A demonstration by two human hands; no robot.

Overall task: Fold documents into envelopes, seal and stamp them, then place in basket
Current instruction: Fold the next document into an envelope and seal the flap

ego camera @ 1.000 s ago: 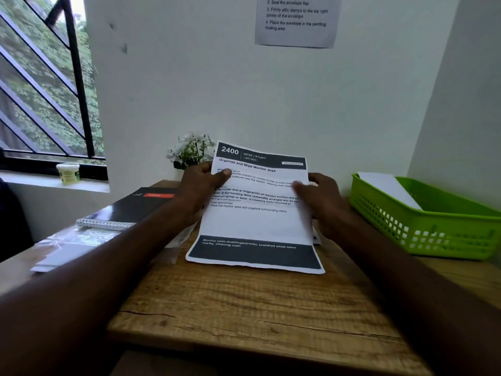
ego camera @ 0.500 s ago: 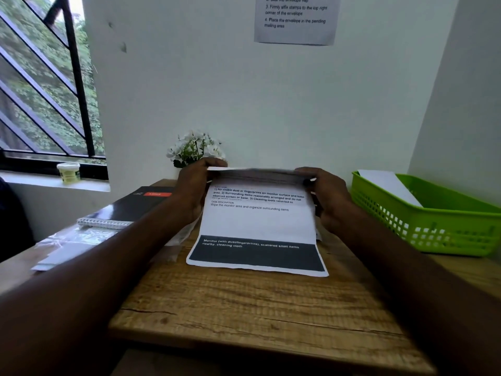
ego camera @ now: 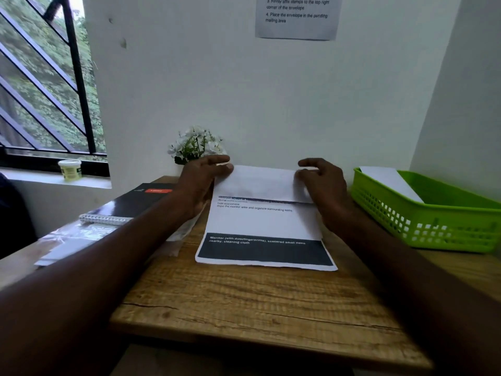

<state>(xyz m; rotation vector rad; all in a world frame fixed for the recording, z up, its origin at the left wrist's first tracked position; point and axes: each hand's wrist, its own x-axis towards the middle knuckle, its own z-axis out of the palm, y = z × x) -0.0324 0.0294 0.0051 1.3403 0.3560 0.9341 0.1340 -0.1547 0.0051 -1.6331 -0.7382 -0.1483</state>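
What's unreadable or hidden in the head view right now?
- Wall notice: top lines cut off by the frame edge.
- Document: upper text covered by its folded-over flap; remaining body print too small.
- Basket: contents partly hidden by its wall; only one white sheet shows.
- Notebook: red label blurred.

Both forearms bare, no sleeves; left hand (ego camera: 202,177), right hand (ego camera: 324,185) ungloved.

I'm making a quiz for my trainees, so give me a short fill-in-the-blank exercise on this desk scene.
1. Both hands, the left hand and the right hand, fold the top of the printed ____ toward the person.
2. The basket at the right is ____ in colour.
3. The white flowers stand behind the ____ hand.

Missing words: document; green; left
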